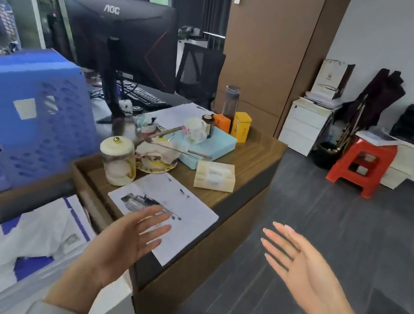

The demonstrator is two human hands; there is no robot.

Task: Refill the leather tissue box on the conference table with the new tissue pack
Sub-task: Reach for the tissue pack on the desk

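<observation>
A cream-coloured tissue pack [215, 176] lies on the wooden desk [260, 151], near its right edge and beside a light blue box [218, 142]. No leather tissue box shows in this view. My left hand [129, 239] hovers open, palm up, over a printed sheet [166, 204] at the desk's near corner. My right hand [300, 262] is open too, fingers spread, held in the air over the dark floor to the right of the desk. Both hands are empty and well short of the pack.
The desk is crowded: a lidded jar [118, 161], a plate with cloth [157, 158], cups, yellow and orange tins [241, 127], a black monitor [121, 36], a blue plastic crate [32, 114]. A red stool [363, 166] and white drawers [304, 125] stand by the far wall.
</observation>
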